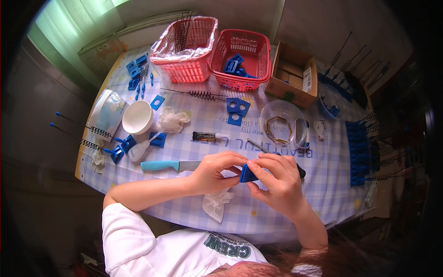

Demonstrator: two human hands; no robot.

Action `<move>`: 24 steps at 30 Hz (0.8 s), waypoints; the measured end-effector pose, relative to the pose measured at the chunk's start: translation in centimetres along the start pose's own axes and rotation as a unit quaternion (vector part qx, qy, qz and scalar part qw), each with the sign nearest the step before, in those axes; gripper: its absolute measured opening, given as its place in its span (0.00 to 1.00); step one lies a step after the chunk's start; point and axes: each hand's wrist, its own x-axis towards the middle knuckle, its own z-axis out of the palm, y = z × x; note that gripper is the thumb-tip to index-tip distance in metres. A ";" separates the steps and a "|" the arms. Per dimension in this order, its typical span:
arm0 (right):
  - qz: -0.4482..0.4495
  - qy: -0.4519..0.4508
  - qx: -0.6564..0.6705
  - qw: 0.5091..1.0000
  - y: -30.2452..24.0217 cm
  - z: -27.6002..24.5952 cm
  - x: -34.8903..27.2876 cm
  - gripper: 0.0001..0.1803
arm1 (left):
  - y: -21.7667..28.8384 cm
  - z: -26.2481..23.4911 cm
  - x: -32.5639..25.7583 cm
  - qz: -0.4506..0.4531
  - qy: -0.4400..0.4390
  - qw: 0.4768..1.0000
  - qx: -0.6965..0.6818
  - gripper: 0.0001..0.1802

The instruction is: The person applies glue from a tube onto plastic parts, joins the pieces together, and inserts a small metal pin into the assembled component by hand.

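Both my hands hold one small blue plastic part (pixel 248 174) above the near middle of the table. My left hand (pixel 213 171) pinches its left side between thumb and fingertips. My right hand (pixel 279 181) grips it from the right, fingers bent over it. A knife with a light blue handle (pixel 159 165) lies left of my left hand, its blade tip hidden behind that hand. A screwdriver-like tool (pixel 258 145) lies partly under my right hand. Below the hands is a crumpled white tissue (pixel 216 204). A black and white tube (pixel 206 136) lies just beyond them.
Two red baskets (pixel 239 83) and a cardboard box (pixel 287 87) stand at the back. A clear bowl (pixel 280 107) holds brass-coloured rods. Left are a white bowl (pixel 137 117), blue parts and black springs (pixel 99 131). A blue row of pieces (pixel 358 154) with spring rods lines the right edge.
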 end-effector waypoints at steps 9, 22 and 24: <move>-0.001 -0.006 0.003 1.000 0.0 0.0 0.0 0.20 | 0.1 0.0 0.0 0.000 -0.003 1.000 0.009 0.18; -0.004 -0.014 0.005 1.000 0.1 -0.1 0.0 0.19 | 0.0 0.0 0.0 -0.007 -0.006 1.000 0.013 0.18; -0.005 -0.014 0.004 1.000 0.1 -0.1 0.0 0.19 | 0.0 0.0 0.0 -0.011 -0.006 1.000 0.009 0.18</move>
